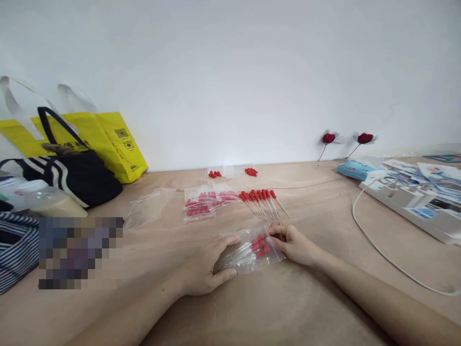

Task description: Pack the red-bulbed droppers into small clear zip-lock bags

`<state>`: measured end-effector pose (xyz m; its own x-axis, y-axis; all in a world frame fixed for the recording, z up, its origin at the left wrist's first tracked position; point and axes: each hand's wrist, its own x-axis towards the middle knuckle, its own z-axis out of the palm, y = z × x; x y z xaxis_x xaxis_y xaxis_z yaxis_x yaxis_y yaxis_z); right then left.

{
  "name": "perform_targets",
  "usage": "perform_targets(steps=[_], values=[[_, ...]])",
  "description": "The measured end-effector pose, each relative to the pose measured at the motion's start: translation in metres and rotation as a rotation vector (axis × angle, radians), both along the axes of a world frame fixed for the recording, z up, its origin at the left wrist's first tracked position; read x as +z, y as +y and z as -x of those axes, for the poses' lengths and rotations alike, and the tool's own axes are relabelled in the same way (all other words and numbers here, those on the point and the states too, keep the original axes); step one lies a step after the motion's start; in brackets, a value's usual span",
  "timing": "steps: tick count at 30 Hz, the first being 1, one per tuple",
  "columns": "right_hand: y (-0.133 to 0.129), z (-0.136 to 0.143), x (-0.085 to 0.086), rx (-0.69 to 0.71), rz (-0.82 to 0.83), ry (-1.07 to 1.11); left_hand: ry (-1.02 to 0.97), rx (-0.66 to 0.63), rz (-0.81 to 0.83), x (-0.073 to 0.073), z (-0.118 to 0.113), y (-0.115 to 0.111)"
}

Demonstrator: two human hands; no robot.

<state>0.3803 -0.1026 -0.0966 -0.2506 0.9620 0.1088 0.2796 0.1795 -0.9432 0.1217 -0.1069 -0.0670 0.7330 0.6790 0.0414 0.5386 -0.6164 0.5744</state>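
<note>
A clear zip bag (242, 270) lies flat on the table in front of me, with several red-bulbed droppers (260, 245) inside, their bulbs toward the zip end. My left hand (206, 266) rests at the bag's left end, thumb and fingers spread apart along its two edges. At the right end, my right hand (293, 242) pinches the bag near its zip strip. Just beyond are several loose droppers (264, 202) lying side by side, red bulbs pointing away from me. Left of them is a pile of filled zip bags (203, 204).
Flat clear bags (149, 206) lie to the left. Another bag with red bulbs (230, 171) is against the wall. A yellow bag (126, 154), a black bag (93, 178) and a bottle (57, 199) stand left. At right are a power strip (406, 211), its white cable (374, 247) and a blue packet (356, 169).
</note>
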Motion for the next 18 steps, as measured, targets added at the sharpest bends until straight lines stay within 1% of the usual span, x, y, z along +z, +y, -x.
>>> perform_targets(steps=[2, 4, 7, 9, 10, 12, 13, 15, 16, 18], values=[[0.000, 0.000, 0.001, 0.004, 0.034, 0.007, 0.017, 0.006, -0.014, -0.001, 0.001, 0.000], [-0.001, -0.002, 0.002, 0.024, 0.031, -0.024, 0.022, -0.001, -0.025, -0.002, 0.001, 0.000], [-0.002, -0.006, 0.003, 0.024, -0.043, -0.115, 0.020, -0.007, -0.025, -0.001, 0.001, 0.000], [0.004, -0.011, 0.003, -0.010, -0.074, -0.162, 0.018, -0.010, -0.018, 0.001, 0.001, 0.000], [0.010, -0.015, 0.003, -0.045, -0.079, -0.176, 0.016, -0.014, -0.015, 0.001, 0.001, 0.000], [0.029, -0.025, 0.005, -0.175, -0.072, -0.210, 0.013, -0.020, -0.012, 0.003, 0.000, 0.000], [0.041, -0.030, 0.006, -0.266, -0.082, -0.244, 0.012, -0.018, -0.012, 0.003, 0.000, 0.000], [0.069, -0.040, 0.009, -0.485, -0.071, -0.382, 0.013, -0.004, -0.008, 0.002, 0.000, 0.000], [0.082, -0.043, 0.010, -0.535, -0.065, -0.414, 0.015, 0.004, -0.006, 0.002, 0.000, 0.000], [0.105, -0.047, 0.012, -0.572, -0.048, -0.455, 0.011, 0.012, -0.004, 0.002, 0.000, 0.000]])
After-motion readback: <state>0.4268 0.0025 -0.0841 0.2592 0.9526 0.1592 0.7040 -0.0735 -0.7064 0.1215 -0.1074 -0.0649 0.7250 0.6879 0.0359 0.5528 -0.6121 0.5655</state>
